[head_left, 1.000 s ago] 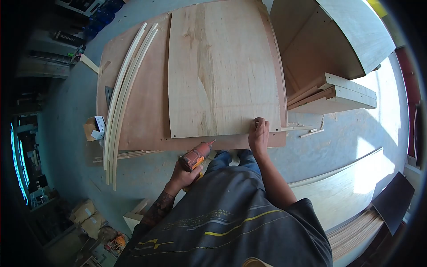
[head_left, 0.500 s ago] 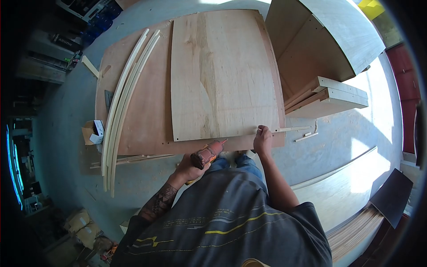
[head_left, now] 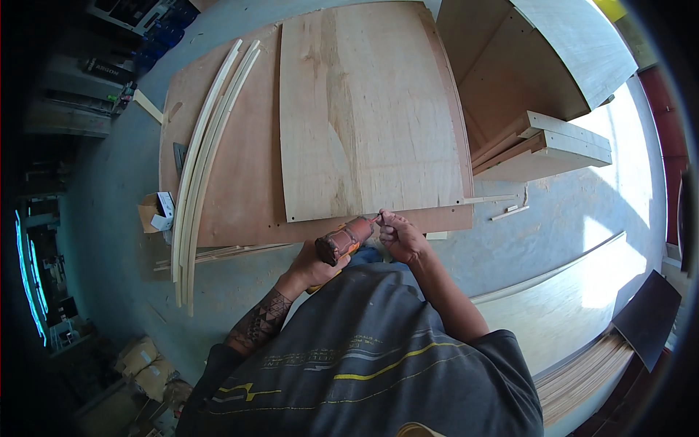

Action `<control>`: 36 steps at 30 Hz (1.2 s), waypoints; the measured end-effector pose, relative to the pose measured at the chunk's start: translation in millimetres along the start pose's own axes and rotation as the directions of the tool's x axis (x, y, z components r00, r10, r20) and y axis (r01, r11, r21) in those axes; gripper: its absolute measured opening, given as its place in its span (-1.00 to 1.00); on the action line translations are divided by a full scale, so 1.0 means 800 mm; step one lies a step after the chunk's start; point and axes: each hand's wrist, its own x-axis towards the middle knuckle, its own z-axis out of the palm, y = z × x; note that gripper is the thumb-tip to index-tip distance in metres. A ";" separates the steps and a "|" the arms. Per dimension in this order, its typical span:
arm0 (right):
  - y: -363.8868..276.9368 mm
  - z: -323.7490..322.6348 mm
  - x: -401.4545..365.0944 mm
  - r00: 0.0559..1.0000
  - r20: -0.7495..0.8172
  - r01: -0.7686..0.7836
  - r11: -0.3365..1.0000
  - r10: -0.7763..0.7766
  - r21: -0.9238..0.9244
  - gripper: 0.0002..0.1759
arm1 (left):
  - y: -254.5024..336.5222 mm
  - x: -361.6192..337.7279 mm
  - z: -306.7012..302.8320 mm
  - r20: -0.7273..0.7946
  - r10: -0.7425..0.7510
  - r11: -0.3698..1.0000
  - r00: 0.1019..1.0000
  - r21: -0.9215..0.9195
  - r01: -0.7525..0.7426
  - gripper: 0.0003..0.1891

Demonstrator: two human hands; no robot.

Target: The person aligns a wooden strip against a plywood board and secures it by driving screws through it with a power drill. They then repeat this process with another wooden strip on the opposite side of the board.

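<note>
Left grip point(head_left: 313, 268): closed around the power driver point(head_left: 344, 242), body tilted, nose pointing up and toward the right grip point(head_left: 400, 239). Right grip: narrow, fingertips pinched at the driver's bit point(head_left: 376, 219). Looks like a small dark piece between them; too small to identify. The two grips are close together, driver nose bridging the gap.

Driver sits in the left grip, just off the near edge of the pale plywood panel point(head_left: 378, 109). Panel lies flat directly beyond both grips, on top of a larger reddish board point(head_left: 240, 160). Dark holes or screw heads near the panel's near corners, can't tell which.

Left of the left grip: long pale strips point(head_left: 204, 164) lying across the reddish board, near ends overhanging it. Open carton point(head_left: 151, 215) farther left, just beside the strips.

Right of the right grip: thin scrap sticks point(head_left: 510, 213) on the floor point(head_left: 539, 240), narrow box-like pieces point(head_left: 571, 149) past them, big plywood cabinet point(head_left: 510, 65) beyond.
</note>
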 end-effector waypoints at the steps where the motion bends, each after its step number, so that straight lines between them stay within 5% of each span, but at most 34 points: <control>1: 0.002 0.000 0.001 1.000 0.006 -0.014 1.000 0.013 0.006 -0.90 | 0.000 0.000 0.001 0.001 -0.003 1.000 1.000 0.004 0.003 -0.62; 16: 0.009 -0.004 0.007 0.998 -0.019 -0.068 0.998 0.068 -0.016 -0.88 | 0.012 0.002 -0.004 0.042 -0.091 0.993 0.995 -0.066 0.093 -0.50; 22: 0.052 -0.020 0.042 0.994 -0.037 -0.099 0.983 0.106 0.155 -0.87 | 0.010 0.011 0.002 0.068 -0.184 0.976 0.981 0.134 0.173 -0.46; 25: 0.063 -0.016 0.046 0.996 -0.042 -0.065 0.982 0.074 0.177 -0.87 | 0.016 0.022 0.002 0.086 -0.272 0.945 0.958 0.213 0.249 -0.58; 27: 0.060 -0.007 0.042 0.998 -0.057 -0.031 0.990 0.039 0.139 -0.87 | 0.022 0.028 0.002 -0.007 -0.169 0.974 0.986 0.149 0.168 -0.70; 36: 0.062 -0.014 0.051 0.997 -0.074 0.008 0.989 0.003 0.147 -0.87 | 0.048 0.052 -0.006 0.040 -0.278 0.929 0.960 0.265 0.258 -0.69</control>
